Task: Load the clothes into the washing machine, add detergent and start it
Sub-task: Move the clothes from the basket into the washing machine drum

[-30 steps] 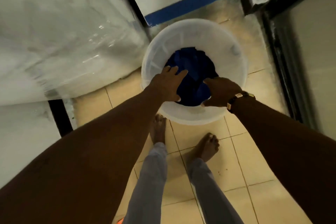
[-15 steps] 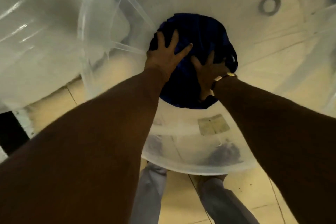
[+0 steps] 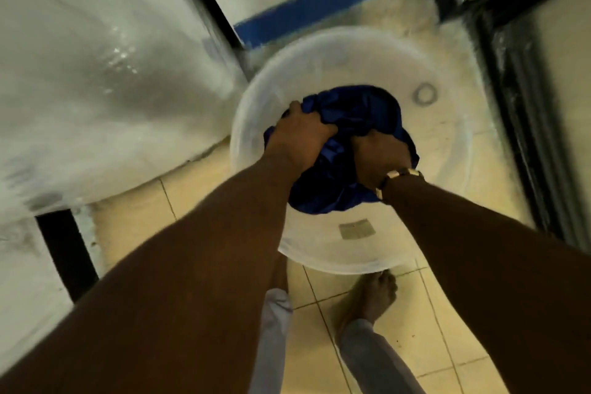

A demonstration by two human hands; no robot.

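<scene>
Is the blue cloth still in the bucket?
Yes, the blue cloth lies bunched inside the bucket, gripped by left hand and right hand.

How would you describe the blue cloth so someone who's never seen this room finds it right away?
Find the round translucent white bucket on the tiled floor. Inside lies the blue cloth, bunched under the left hand and right hand. It is the only dark, shiny thing in it.

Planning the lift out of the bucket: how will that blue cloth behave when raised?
Probably floppy: the blue cloth bunches into folds under the left hand and right hand. Its sheen suggests it is slippery. It will likely drape and trail.
</scene>
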